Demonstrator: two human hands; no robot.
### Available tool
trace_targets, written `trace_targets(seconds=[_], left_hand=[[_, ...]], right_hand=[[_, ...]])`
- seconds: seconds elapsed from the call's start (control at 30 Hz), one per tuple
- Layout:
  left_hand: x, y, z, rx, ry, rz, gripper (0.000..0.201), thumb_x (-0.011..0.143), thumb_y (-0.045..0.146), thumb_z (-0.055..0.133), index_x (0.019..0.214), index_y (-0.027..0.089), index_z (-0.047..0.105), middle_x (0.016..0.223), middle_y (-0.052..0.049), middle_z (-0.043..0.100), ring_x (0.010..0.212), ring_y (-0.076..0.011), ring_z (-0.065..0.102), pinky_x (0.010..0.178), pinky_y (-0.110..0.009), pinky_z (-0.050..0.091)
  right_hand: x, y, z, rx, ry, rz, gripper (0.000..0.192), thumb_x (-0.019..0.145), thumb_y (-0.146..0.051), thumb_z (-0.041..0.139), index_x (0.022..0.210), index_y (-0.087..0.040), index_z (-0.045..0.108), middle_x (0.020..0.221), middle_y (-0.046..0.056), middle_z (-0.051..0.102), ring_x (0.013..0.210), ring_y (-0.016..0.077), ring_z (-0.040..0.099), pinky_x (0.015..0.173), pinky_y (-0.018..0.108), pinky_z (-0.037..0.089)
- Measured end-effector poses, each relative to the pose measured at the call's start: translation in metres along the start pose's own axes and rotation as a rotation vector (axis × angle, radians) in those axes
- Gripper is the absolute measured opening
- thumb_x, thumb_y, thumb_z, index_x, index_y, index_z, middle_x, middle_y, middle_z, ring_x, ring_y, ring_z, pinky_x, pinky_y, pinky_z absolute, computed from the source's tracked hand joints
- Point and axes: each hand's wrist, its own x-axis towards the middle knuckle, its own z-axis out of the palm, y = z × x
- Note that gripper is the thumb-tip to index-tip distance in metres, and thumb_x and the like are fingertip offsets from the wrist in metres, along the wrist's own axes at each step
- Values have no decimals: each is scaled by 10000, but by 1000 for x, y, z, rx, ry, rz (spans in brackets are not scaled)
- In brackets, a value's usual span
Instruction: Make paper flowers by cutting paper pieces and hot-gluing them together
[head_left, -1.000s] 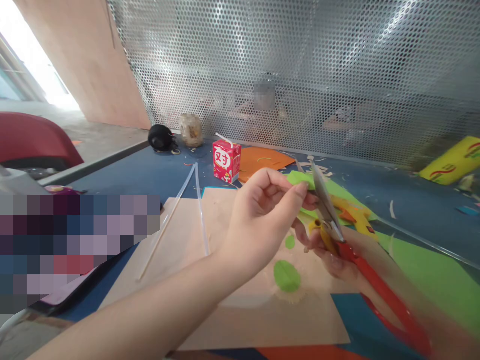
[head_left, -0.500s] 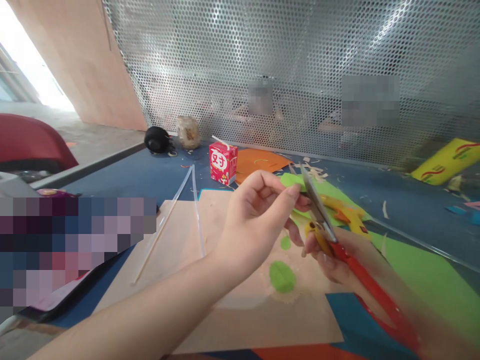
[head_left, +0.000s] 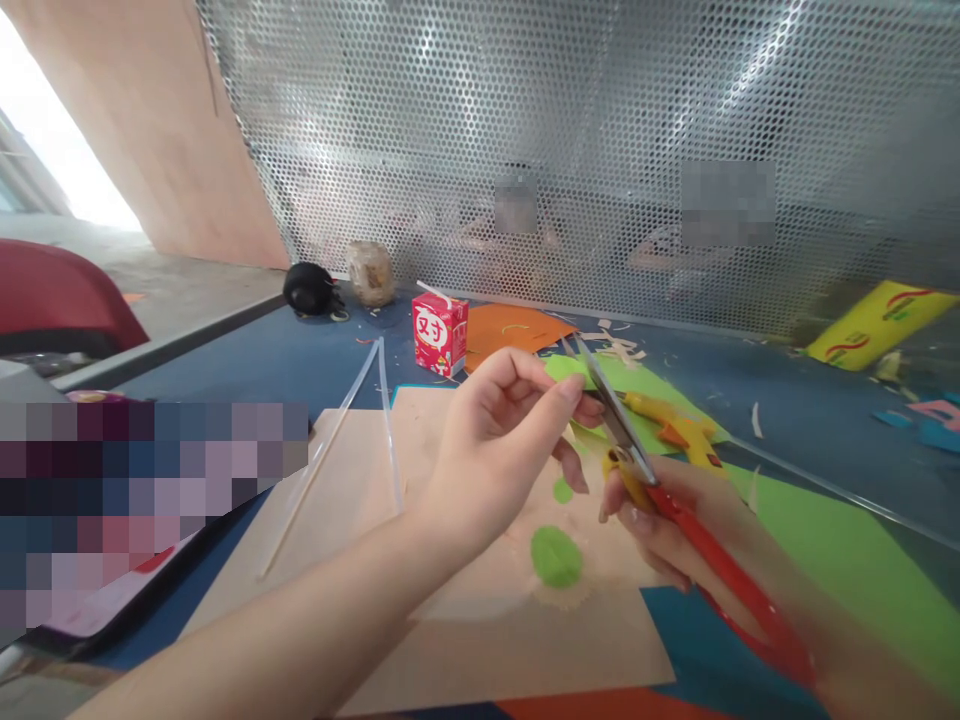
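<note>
My left hand (head_left: 499,440) is raised over the table, pinching a small green paper piece (head_left: 564,367) between thumb and fingers. My right hand (head_left: 675,520) grips red-handled scissors (head_left: 697,550), whose metal blades (head_left: 604,400) point up and meet the green piece right beside my left fingertips. Below the hands, a green oval cutout (head_left: 556,556) and a smaller green dot (head_left: 562,490) lie on a beige sheet (head_left: 465,620).
A red drink carton (head_left: 439,333), orange paper (head_left: 514,328), green sheets (head_left: 847,560), a yellow glue gun (head_left: 679,425) and two clear sticks (head_left: 386,420) lie on the blue table. A perforated metal screen (head_left: 525,120) closes the back, people behind it. A yellow pack (head_left: 877,322) sits far right.
Both hands, with the green piece and scissors, have shifted slightly left and down in the picture as the view moved. The grips are the same.
</note>
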Motion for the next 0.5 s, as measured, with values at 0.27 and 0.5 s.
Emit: trace_targets(seconds=[0.27, 0.5], left_hand=[[5, -2, -6, 31, -62, 25, 148, 779, 185, 542, 673, 167, 440, 635, 3, 593, 523, -93, 544, 361, -188, 474], [11, -1, -14, 130, -115, 49, 148, 775, 211, 553, 678, 160, 454, 638, 4, 584, 521, -93, 546, 371, -196, 486]], right_hand=[[1, -2, -3, 8, 6, 23, 200, 800, -359, 529, 714, -186, 478, 473, -89, 360, 325, 33, 318, 323, 186, 241], [0, -5, -6, -21, 36, 110, 236, 763, -386, 578, 697, -183, 480, 440, -100, 343, 324, 32, 315, 343, 192, 239]])
